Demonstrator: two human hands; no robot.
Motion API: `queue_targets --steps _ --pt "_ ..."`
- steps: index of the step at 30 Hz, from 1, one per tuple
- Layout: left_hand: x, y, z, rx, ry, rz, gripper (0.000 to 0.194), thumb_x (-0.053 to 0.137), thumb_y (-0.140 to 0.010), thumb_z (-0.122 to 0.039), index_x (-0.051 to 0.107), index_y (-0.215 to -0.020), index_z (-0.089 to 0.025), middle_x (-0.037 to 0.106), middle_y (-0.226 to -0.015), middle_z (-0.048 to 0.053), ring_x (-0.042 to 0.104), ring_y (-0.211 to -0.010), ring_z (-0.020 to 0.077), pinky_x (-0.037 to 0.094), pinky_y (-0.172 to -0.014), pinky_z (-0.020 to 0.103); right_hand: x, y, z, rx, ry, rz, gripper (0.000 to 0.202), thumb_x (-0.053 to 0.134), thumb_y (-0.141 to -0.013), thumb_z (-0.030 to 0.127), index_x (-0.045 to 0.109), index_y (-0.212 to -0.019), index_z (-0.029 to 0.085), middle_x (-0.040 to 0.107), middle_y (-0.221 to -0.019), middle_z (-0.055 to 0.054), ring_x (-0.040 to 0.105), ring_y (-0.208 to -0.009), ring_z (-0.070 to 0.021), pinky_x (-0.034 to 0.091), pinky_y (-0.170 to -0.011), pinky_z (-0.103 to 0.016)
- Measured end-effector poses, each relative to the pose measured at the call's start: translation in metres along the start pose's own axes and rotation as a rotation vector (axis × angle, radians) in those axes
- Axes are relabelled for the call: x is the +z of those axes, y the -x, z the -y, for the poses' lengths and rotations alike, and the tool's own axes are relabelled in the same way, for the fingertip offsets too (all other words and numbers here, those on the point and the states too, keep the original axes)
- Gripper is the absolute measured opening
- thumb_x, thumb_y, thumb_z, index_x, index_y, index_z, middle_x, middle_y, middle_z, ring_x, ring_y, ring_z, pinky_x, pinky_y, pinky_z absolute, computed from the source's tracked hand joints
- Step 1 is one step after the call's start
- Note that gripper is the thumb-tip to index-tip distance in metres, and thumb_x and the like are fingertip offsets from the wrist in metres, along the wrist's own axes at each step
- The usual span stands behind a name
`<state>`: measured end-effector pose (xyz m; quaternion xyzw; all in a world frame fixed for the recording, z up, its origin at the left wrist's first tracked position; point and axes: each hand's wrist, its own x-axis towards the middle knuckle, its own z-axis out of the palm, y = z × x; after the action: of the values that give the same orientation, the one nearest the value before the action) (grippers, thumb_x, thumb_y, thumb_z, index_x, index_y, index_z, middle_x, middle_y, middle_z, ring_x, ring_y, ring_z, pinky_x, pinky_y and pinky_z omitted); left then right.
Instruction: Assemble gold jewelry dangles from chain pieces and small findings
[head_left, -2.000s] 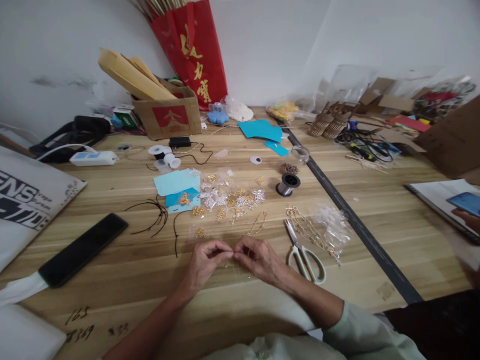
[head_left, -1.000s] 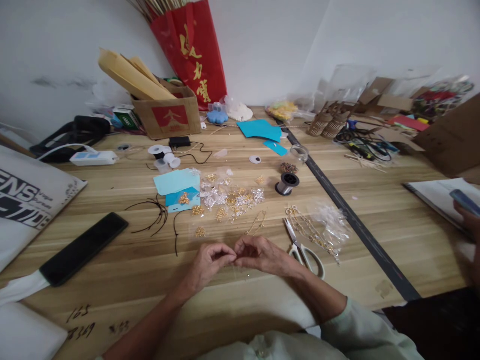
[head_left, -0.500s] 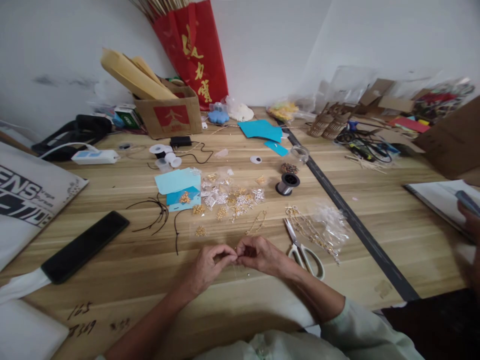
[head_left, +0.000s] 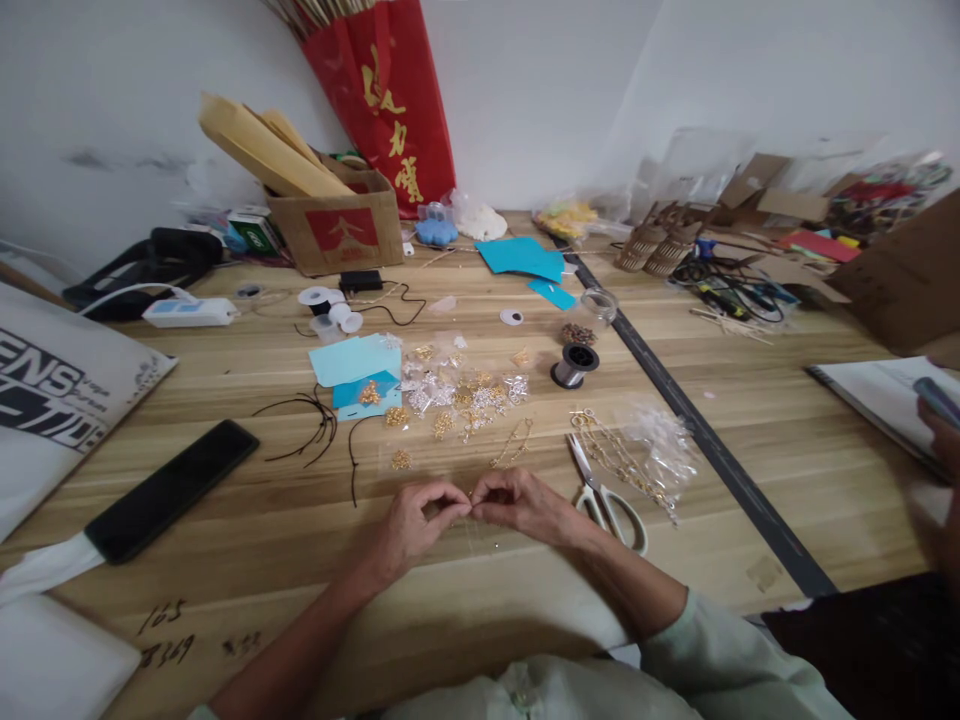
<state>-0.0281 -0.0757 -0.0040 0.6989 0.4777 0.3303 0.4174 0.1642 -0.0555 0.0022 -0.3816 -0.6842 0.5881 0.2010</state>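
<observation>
My left hand (head_left: pixel 421 520) and my right hand (head_left: pixel 519 502) meet fingertip to fingertip over the wooden table (head_left: pixel 315 550). Each is closed in a pinch, and what lies between the fingers is too small to name. Just beyond them is a thin gold chain (head_left: pixel 511 443). White-handled scissors (head_left: pixel 611 505) lie beside my right wrist, with more gold chains (head_left: pixel 619 455) and clear plastic bags (head_left: pixel 664 445) past them. Small piles of gold beads (head_left: pixel 401 459) and silver pieces (head_left: pixel 427 392) spread out ahead of my hands. A spool of wire (head_left: pixel 575 367) stands behind the scissors.
On the left lie a black phone (head_left: pixel 172 490), black cords (head_left: pixel 319 430) and a power strip (head_left: pixel 189 312). Blue cards (head_left: pixel 521 260), a cardboard box (head_left: pixel 337 235) and a red bag (head_left: pixel 397 120) are at the back. Another person's hand (head_left: pixel 941 430) shows at the right edge.
</observation>
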Motion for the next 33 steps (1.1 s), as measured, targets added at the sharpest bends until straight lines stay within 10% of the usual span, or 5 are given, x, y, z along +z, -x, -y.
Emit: queue_targets --steps 20,33 --pt "-0.012 -0.001 0.007 -0.055 -0.093 0.189 0.009 0.063 -0.072 -0.020 0.072 -0.071 -0.019 0.069 -0.065 0.001 0.059 -0.059 0.0134 0.043 -0.057 0.021 0.003 0.001 -0.002 -0.032 0.104 0.043 0.009 0.055 -0.080 0.014 0.063 -0.079 0.015 0.054 -0.063 0.003 0.047 -0.057 -0.0077 0.035 -0.053 -0.017" --pt "-0.026 0.006 0.004 0.194 -0.403 0.384 0.017 0.054 -0.083 -0.015 0.070 -0.078 -0.019 0.062 -0.076 0.003 0.058 -0.074 0.0162 0.040 -0.066 0.025 0.003 0.002 -0.004 -0.023 0.201 0.041 0.007 0.056 -0.081 0.017 0.063 -0.081 0.015 0.052 -0.063 0.004 0.044 -0.057 -0.0082 0.032 -0.052 -0.017"
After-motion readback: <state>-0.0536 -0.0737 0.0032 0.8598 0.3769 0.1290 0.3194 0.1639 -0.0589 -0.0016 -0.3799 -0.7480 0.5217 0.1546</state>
